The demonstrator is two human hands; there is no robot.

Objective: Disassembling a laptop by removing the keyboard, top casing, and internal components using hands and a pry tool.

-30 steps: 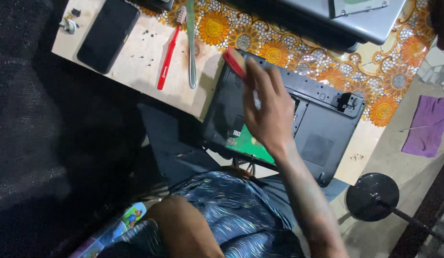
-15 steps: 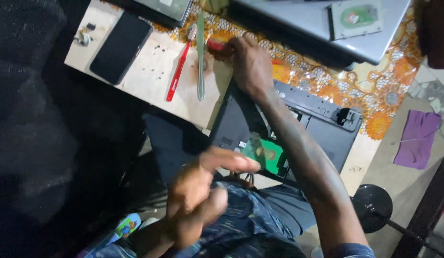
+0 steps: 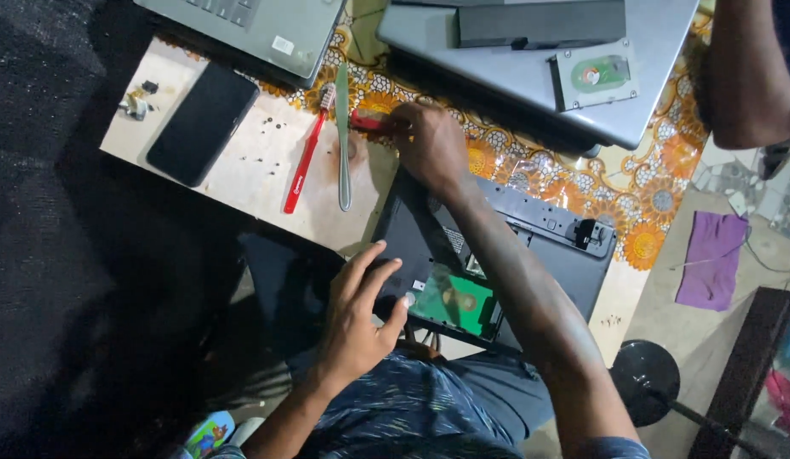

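Across the floral-clothed counter we stretch our right hand, fingers closed on a red-handled tool beside the red toothbrush, while our left hand rests with fingers spread on the opened dark laptop at its near edge.

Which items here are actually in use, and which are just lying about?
In use:
- opened dark laptop, left hand on its edge
- red-handled tool under right hand

Lying about:
- black phone
- red toothbrush
- loose hard drive
- purple cloth
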